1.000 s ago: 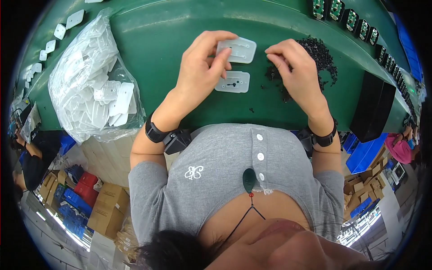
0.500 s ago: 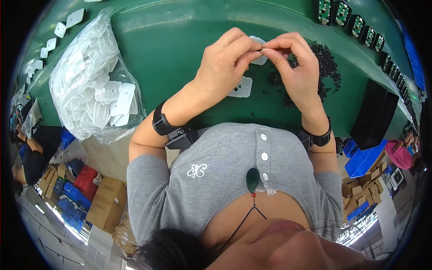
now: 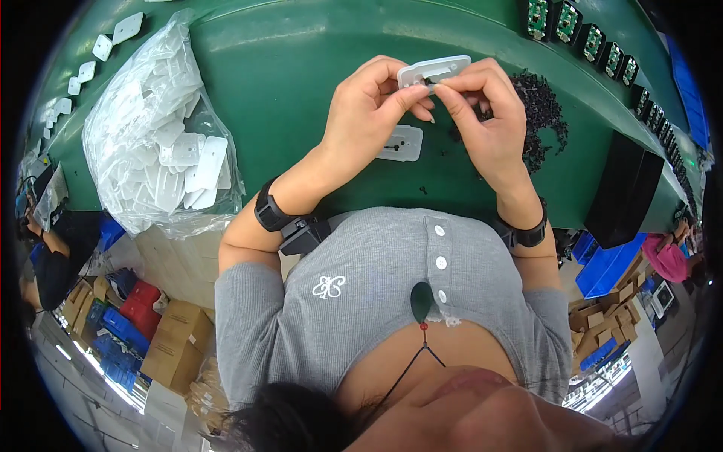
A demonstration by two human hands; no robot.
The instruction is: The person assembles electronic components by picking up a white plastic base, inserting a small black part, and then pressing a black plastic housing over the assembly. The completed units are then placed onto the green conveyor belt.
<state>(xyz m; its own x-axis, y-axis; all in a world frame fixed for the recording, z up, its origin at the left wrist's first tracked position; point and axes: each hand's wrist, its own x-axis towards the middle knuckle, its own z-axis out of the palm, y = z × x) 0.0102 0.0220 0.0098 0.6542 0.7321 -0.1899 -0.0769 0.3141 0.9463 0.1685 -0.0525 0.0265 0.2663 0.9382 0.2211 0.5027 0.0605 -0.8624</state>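
Observation:
Between my two hands, above the green table, is a white plastic plate (image 3: pixel 435 70) with rounded corners, tilted toward me. My left hand (image 3: pixel 373 98) grips its left end, thumb along the near face. My right hand (image 3: pixel 486 105) holds the right end, and its thumb tip meets the left thumb at a small black part (image 3: pixel 430 81) on the plate. Fingers partly cover that part. Below the left fingers a second white plate (image 3: pixel 405 143) lies on the table with black pieces on it. Beyond my right hand spreads a pile of small black parts (image 3: pixel 544 113).
A clear plastic bag (image 3: pixel 162 143) full of white plates lies at the left. Black housings with green circuit boards (image 3: pixel 566 24) line the far right. A black box-shaped piece (image 3: pixel 625 192) stands near the right edge. More white plates (image 3: pixel 128 27) trail along the far left.
A white plate that lay on the table behind my fingers is now lifted and held between both hands. My fingertips, pinched together before, now press a black part against it.

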